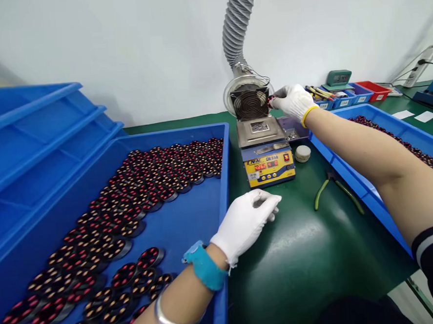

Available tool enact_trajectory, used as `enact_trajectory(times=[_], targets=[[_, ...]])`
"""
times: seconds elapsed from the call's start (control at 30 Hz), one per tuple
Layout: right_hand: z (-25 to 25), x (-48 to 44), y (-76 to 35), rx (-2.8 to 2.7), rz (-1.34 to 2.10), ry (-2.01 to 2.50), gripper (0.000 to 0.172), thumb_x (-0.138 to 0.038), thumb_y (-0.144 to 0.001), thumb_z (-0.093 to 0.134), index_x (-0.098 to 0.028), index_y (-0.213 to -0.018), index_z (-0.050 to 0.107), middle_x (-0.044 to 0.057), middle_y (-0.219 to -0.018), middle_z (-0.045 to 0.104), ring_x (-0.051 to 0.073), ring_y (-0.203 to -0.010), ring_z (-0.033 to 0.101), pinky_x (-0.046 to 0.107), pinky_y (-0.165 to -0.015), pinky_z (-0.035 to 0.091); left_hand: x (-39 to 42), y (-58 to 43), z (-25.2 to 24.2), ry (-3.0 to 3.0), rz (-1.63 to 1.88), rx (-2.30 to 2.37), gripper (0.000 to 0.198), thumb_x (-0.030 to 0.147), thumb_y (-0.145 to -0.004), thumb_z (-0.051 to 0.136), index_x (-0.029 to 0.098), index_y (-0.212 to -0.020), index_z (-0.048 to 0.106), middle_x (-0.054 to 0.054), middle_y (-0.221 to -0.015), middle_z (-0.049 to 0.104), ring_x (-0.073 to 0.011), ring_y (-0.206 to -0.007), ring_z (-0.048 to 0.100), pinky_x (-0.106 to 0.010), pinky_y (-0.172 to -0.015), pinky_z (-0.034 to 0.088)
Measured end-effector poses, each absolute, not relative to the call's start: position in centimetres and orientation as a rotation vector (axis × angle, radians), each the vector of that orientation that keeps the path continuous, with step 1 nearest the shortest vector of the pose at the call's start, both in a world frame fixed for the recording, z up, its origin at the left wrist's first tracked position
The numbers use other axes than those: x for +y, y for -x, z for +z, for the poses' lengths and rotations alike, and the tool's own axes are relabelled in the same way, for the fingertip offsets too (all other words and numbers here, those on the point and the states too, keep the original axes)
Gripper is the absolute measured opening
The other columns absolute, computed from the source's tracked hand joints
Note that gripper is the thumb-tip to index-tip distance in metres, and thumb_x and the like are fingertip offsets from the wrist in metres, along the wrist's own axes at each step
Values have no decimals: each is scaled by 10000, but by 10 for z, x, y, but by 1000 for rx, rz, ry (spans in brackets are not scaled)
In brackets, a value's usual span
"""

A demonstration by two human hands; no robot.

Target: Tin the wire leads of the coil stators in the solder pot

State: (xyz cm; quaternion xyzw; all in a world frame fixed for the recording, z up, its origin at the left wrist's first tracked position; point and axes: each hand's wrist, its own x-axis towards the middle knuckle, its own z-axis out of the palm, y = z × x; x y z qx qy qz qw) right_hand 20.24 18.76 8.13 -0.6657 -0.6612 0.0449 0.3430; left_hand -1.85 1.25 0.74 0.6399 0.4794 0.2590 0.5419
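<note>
My right hand, in a white glove with a yellow cuff, reaches up beside the fume-extractor fan. Its fingertips grip a small dark round part with red spots, mostly hidden by the glove. Below the fan stands a solder pot with a yellow front panel and a lit red display; its square opening shows shiny metal. My left hand, also white-gloved, hovers over the green tabletop near the blue tray's edge. Its thumb and fingers are pinched together, with nothing visible between them.
A blue tray at left holds many black round parts with red or copper-coloured segments. Another blue tray stands at right. Green-handled pliers and a round white container lie between. Blue trays are stacked far left.
</note>
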Motion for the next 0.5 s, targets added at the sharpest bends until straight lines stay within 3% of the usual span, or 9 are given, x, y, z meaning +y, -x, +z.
enact_trajectory(times=[0.1, 0.27, 0.4, 0.5], targets=[[92, 176, -240, -1707, 150, 1835, 415, -474, -745, 631, -172, -1009, 738, 58, -817, 699, 206, -792, 642, 341, -763, 513, 14, 19, 6, -1587, 560, 1164, 335, 507, -790, 597, 177, -789, 658, -39, -729, 681, -187, -667, 625, -301, -653, 477], [82, 142, -328, -1690, -13, 2238, 373, -453, -789, 597, -236, -1067, 717, 26, -923, 690, 180, -851, 633, 299, -791, 498, 15, 18, 6, -1682, 450, 1258, 392, 567, -789, 577, 204, -886, 689, -32, -759, 700, -208, -711, 636, -298, -656, 458], [50, 115, -389, -1601, 25, 2578, 403, -445, -734, 671, -201, -1051, 714, 73, -953, 692, 210, -846, 647, 312, -768, 500, 14, 16, 8, -1746, 387, 1286, 400, 582, -793, 562, 220, -902, 692, -28, -795, 711, -221, -741, 642, -303, -677, 452], [23, 106, -415, -1556, 28, 2759, 483, -390, -703, 723, -166, -1129, 672, 133, -1091, 666, 247, -968, 637, 342, -827, 492, 13, 14, 13, -1783, 345, 1321, 407, 587, -806, 535, 226, -914, 689, -20, -799, 712, -222, -754, 643, -306, -690, 453]])
